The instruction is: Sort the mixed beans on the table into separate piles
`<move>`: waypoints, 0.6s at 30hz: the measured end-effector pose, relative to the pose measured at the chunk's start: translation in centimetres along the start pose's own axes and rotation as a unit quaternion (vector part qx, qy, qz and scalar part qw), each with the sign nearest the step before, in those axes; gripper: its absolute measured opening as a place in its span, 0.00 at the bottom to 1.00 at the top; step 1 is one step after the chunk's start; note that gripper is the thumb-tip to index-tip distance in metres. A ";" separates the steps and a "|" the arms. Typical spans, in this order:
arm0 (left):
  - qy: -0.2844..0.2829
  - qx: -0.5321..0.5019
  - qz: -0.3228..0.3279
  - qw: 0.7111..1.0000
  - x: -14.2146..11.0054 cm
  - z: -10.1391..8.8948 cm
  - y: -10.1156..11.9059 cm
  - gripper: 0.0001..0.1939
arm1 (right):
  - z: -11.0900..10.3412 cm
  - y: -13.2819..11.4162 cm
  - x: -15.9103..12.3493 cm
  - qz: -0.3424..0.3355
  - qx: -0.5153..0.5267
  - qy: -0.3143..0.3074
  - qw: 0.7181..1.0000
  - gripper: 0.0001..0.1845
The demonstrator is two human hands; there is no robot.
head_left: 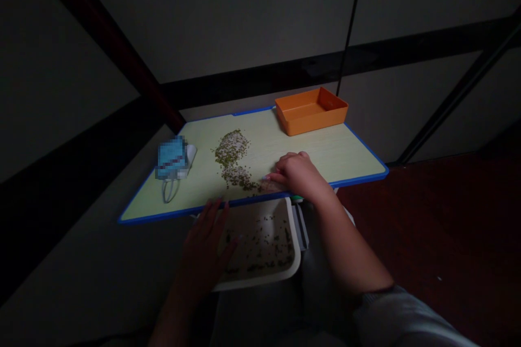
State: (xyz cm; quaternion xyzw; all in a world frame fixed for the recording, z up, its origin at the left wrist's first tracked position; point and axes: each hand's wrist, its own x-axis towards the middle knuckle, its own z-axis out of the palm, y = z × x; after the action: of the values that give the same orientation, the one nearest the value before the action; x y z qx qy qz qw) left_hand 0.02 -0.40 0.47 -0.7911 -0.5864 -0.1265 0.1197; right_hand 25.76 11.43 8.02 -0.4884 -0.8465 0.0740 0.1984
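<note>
The person's right hand (299, 171) rests low by the near edge of the table (260, 124), its fingers curled, with one digit reaching toward the grains (232, 146); whether it pinches any of them is too dim to tell. The left hand (205, 236) is over the left part of the bin (297, 252), its fingers spread and their tips by the table's blue edge. The grains, greenish and pale, lie loose on the tabletop left of the right hand, in a patch that narrows to a darker trail near that edge. Pieces so small and loose would likely scatter under a quick flick, so short, light strokes with the fingers close together and low on the surface should control them best. A steady left hand would help keep the bin's rim snug below the edge, since any gap there could let grains slip through. The bin, pale and shallow-looking, holds dark bits strewn over its floor, thickest along the near side. The orange box (311, 122) stands upright at the table's far right, its floor and inner walls showing. A blurred blue pack (171, 157) lies at the left.
</note>
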 end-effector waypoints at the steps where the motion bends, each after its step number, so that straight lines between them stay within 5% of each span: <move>1: -0.001 0.002 0.000 1.000 0.0 0.0 0.0 0.38 | 0.1 -0.2 0.1 -0.003 -0.007 -0.001 1.000 0.17; 18: -0.008 -0.001 0.004 1.000 0.2 -0.2 0.4 0.37 | 1.2 -1.1 0.8 -0.033 -0.011 0.031 0.999 0.17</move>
State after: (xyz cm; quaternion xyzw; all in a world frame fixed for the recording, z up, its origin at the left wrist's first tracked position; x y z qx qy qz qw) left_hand 0.41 -0.42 0.67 -0.7944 -0.5841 -0.1206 0.1146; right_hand 24.06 11.59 7.49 -0.4645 -0.8562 0.0431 0.2220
